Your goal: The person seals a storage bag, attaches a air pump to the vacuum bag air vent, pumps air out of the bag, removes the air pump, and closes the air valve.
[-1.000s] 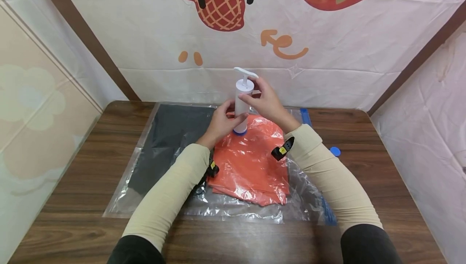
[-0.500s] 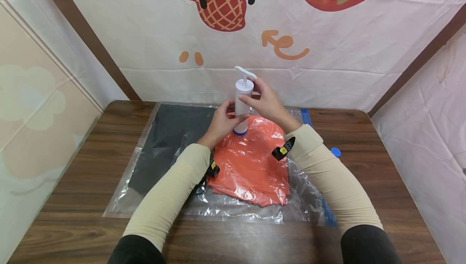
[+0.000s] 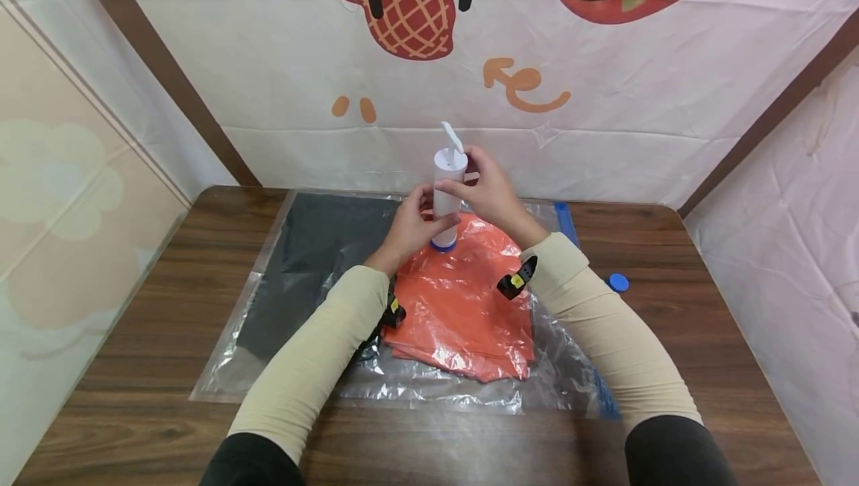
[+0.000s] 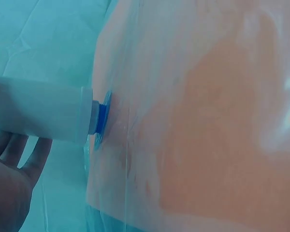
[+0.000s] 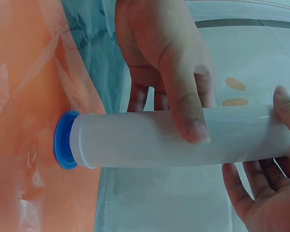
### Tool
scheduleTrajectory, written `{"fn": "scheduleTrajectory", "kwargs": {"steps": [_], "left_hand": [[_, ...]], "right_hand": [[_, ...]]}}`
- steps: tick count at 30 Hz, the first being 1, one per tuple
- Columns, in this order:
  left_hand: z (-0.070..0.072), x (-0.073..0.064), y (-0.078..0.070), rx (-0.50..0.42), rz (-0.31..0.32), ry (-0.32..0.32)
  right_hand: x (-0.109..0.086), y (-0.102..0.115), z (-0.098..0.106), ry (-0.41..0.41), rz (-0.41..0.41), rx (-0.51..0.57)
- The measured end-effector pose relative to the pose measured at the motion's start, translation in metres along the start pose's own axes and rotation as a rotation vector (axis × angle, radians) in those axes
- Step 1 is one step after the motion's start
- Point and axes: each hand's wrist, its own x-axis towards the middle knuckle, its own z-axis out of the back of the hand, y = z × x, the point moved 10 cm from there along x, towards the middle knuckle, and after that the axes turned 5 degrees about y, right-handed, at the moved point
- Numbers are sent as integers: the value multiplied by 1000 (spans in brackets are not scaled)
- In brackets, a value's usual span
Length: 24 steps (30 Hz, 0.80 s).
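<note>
White plastic, the vacuum pump stood on the blue valve of the clear bag; your left hand and right hand gripped it, seemingly seating it; pumping likely called for taking the handle.

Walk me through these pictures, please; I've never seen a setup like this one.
There is no machine: a person works with two bare hands. The wide picture comes from a head-worn camera looking forward and down; the two tinted close-ups come from cameras on each wrist. The left hand and right hand both grip a white hand pump, upright on the blue valve of a clear plastic bag. Folded orange fabric and a dark sheet, perhaps fabric, show through it. The wooden table also bears a blue cap.
</note>
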Motion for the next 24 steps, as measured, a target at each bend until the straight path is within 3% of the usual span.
{"fn": "scheduleTrajectory", "kwargs": {"steps": [4,13,20,24], "left_hand": [[0,0,0,15,14,-6],[1,1,-2,48,8,-2],[0,0,-2,49,-8,23],[-1,0,-1,-10,9,30]], "right_hand": [[0,0,0,-8,9,-7],[-1,-1,-2,30,32,97],[-1,-3,2,-4,34,67],[0,-4,5,-30,32,25]]}}
